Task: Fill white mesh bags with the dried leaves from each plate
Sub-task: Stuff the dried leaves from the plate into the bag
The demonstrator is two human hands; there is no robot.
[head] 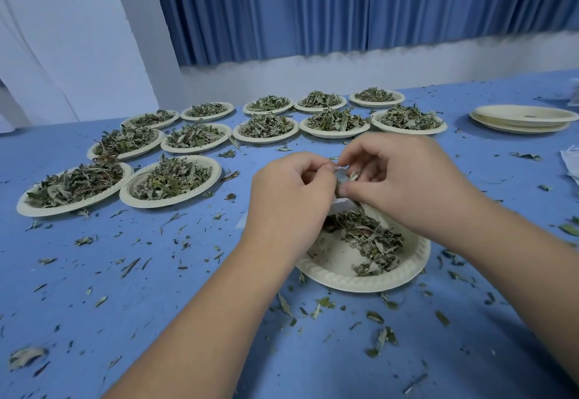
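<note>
Both hands meet above a cream paper plate (341, 276) that still carries a loose heap of dried leaves (372, 242). My left hand (288, 194) grips a white mesh bag (343, 204), most of it hidden behind the fingers. My right hand (394, 179) pinches the bag's top edge together with a few dried leaves at its mouth. A white corner of the bag shows below the right thumb.
Several plates heaped with dried leaves (170, 180) stand in rows across the far left and middle of the blue table (156, 289). A stack of bare plates (521, 118) sits at the far right. White bags (571, 163) lie at the right edge. Leaf crumbs litter the cloth.
</note>
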